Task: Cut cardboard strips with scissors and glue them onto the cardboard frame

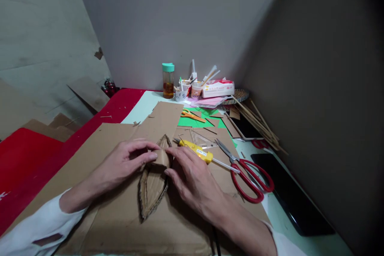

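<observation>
A small boat-shaped cardboard piece [153,190] with raised, rough-edged sides lies on a large cardboard sheet [120,224]. Across its upper half sits a curved cardboard strip [161,159], bent like an arch. My left hand [129,158] pinches the strip's left side between thumb and fingers. From the other side, my right hand [192,176] has its fingertips on the strip's right edge, the thumb lower beside the boat's side wall. Just beyond my right hand rests a yellow glue gun [196,150] with a clear glue stick in its back.
Red-handled scissors [249,176] and a black phone-like slab [292,194] lie on the right. Behind are orange scissors [193,116], a clear set square [202,140] and wooden sticks [261,126]. A bottle [168,82], cups [196,89] and a tissue pack [218,88] stand by the wall.
</observation>
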### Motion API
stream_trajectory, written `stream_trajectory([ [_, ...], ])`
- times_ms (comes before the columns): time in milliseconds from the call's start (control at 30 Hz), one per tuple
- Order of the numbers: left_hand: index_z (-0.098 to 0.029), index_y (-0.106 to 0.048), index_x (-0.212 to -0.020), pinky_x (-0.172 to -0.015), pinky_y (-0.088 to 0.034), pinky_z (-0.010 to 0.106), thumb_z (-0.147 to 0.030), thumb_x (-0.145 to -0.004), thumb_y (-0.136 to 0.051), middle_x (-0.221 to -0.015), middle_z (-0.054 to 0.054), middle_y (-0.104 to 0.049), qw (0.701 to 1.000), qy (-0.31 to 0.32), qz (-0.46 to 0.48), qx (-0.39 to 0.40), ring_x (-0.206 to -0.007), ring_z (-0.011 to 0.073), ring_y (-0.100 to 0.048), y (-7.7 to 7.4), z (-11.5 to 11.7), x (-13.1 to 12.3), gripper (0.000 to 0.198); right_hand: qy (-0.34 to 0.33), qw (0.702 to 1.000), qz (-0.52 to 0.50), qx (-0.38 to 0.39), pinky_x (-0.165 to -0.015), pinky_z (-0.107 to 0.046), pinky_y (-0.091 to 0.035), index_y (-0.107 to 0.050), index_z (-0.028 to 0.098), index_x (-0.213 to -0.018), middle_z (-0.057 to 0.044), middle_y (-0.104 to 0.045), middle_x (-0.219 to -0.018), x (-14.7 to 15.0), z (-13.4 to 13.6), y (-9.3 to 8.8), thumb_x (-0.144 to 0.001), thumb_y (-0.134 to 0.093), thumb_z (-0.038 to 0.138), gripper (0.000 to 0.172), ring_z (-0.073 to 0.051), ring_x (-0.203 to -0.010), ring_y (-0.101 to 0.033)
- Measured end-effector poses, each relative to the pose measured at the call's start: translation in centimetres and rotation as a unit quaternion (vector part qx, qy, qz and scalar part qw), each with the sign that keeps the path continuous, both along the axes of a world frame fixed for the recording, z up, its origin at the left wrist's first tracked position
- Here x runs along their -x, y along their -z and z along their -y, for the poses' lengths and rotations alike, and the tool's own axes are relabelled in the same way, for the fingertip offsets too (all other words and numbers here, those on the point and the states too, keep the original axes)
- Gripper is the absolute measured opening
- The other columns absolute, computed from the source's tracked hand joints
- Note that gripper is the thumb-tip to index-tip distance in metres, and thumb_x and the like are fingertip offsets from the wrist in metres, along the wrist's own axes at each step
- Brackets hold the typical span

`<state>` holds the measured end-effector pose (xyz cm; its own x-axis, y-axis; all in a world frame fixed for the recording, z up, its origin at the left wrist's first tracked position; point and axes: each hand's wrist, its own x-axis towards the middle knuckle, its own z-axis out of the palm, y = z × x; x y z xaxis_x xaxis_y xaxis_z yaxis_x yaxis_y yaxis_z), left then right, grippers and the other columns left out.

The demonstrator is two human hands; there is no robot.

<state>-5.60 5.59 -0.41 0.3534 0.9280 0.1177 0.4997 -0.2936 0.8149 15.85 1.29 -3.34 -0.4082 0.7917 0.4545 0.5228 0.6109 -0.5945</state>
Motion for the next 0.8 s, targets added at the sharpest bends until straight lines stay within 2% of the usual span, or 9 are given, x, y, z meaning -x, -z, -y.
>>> stream_trajectory([
  [233, -0.025, -0.077, -0.088, -0.089, -0.05, 0.037, -0.041, -0.087, -0.067, -0.092, 0.005, -0.075, 0.998, 0.006, 0.054, -0.018, -0.093, 0.0269, -0.067, -0.2, 0.3, 0.3, 0.019, -0.009, 0.996, -0.083, -0.013, -0.088, -0.037, -0.055, -0.057, 0.021, -0.124, -0.008, -0.068, -0.112, 0.0, 0.0, -0.4, -0.095, -0.061, 0.016, 0.029, -0.022, -0.1, -0.065],
  [333, -0.026, -0.078, -0.093, -0.095, -0.048, 0.038, -0.042, -0.088, -0.066, -0.101, 0.006, -0.076, 0.998, 0.011, 0.069, 0.005, -0.101, 0.0281, -0.066, -0.2, 0.3, 0.2, 0.021, 0.001, 0.995, -0.099, -0.008, -0.087, -0.037, -0.054, -0.057, 0.022, -0.125, -0.008, -0.068, -0.113, 0.1, -0.1, -0.2, -0.095, -0.062, 0.015, 0.031, -0.022, -0.098, -0.065],
  [400, -0.027, -0.078, -0.101, -0.097, -0.047, 0.039, -0.046, -0.089, -0.066, -0.11, 0.006, -0.076, 0.995, -0.017, 0.088, 0.038, -0.108, 0.0285, -0.065, 0.0, 0.1, 0.2, 0.025, 0.015, 0.994, -0.11, -0.001, -0.083, -0.034, -0.054, -0.058, 0.02, -0.123, -0.008, -0.068, -0.112, 0.0, -0.2, -0.1, -0.093, -0.063, 0.014, 0.031, -0.02, -0.094, -0.064],
  [467, -0.027, -0.076, -0.108, -0.095, -0.048, 0.036, -0.048, -0.087, -0.069, -0.114, 0.005, -0.075, 0.984, -0.078, 0.146, 0.068, -0.108, 0.0262, -0.065, 0.2, -0.1, 0.2, 0.031, 0.028, 0.992, -0.124, 0.004, -0.078, -0.032, -0.054, -0.06, 0.018, -0.121, -0.007, -0.067, -0.105, 0.0, -0.3, -0.3, -0.092, -0.064, 0.014, 0.029, -0.019, -0.086, -0.064],
  [533, -0.025, -0.074, -0.108, -0.09, -0.05, 0.03, -0.048, -0.085, -0.073, -0.111, 0.004, -0.075, 0.958, -0.136, 0.233, 0.095, -0.103, 0.0213, -0.066, 0.4, -0.4, 0.1, 0.033, 0.036, 0.99, -0.139, 0.006, -0.076, -0.031, -0.054, -0.059, 0.017, -0.119, -0.005, -0.066, -0.097, -0.1, -0.3, -0.6, -0.091, -0.063, 0.013, 0.029, -0.017, -0.081, -0.063],
  [600, -0.022, -0.072, -0.106, -0.085, -0.053, 0.027, -0.048, -0.084, -0.074, -0.107, 0.004, -0.074, 0.933, -0.156, 0.299, 0.127, -0.099, 0.0187, -0.066, 0.4, -0.4, 0.0, 0.034, 0.037, 0.987, -0.153, 0.011, -0.076, -0.031, -0.054, -0.058, 0.017, -0.12, -0.004, -0.065, -0.093, -0.1, -0.2, -0.8, -0.09, -0.062, 0.013, 0.03, -0.017, -0.08, -0.063],
  [700, -0.018, -0.068, -0.117, -0.085, -0.056, 0.034, -0.05, -0.092, -0.062, -0.106, 0.01, -0.075, 0.903, -0.1, 0.354, 0.224, -0.102, 0.0239, -0.069, 0.4, 0.0, -0.5, 0.041, 0.027, 0.984, -0.175, 0.019, -0.076, -0.031, -0.056, -0.055, 0.018, -0.12, -0.003, -0.064, -0.092, 0.0, -0.1, -0.8, -0.09, -0.061, 0.013, 0.031, -0.017, -0.081, -0.065],
  [800, -0.017, -0.06, -0.133, -0.095, -0.055, 0.044, -0.05, -0.099, -0.047, -0.115, 0.014, -0.075, 0.846, -0.001, 0.418, 0.33, -0.111, 0.0303, -0.069, 0.4, 0.7, -1.1, 0.049, 0.017, 0.98, -0.195, 0.023, -0.078, -0.031, -0.057, -0.053, 0.019, -0.122, -0.003, -0.063, -0.094, 0.1, 0.0, -0.6, -0.091, -0.06, 0.014, 0.032, -0.016, -0.083, -0.066],
])
